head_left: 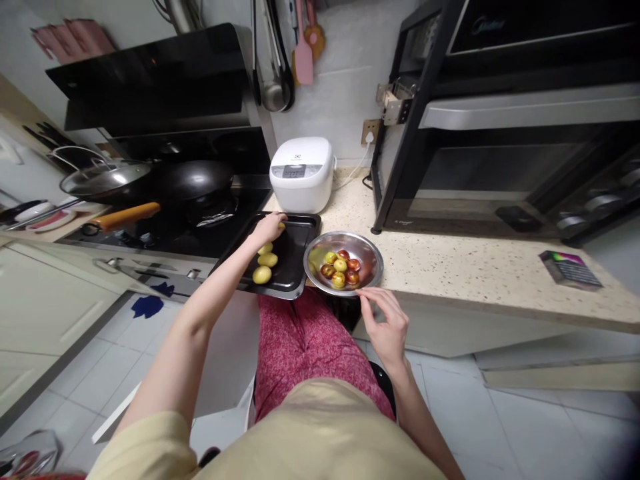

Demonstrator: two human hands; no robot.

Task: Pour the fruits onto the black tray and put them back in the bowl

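My left hand (270, 228) reaches over the far part of a black baking tray (293, 250). Its fingers are closed around a small yellow-green fruit (282, 226), mostly hidden beneath them. Several more yellow-green oval fruits (263, 275) lie in a row on the tray, running toward me. Right of the tray, a stainless steel bowl (373, 260) holds several round red-brown and green fruits (340, 265) that look like jujubes. My right hand (386, 321) pinches the near right rim of this bowl between thumb and fingers.
A white rice cooker (303, 177) stands behind the tray. To the left, a black wok (195, 180) and a lidded pan (113, 177) sit on the stove, a wooden handle (127, 217) jutting forward. An oven (500, 173) and a small box (570, 270) are at the right.
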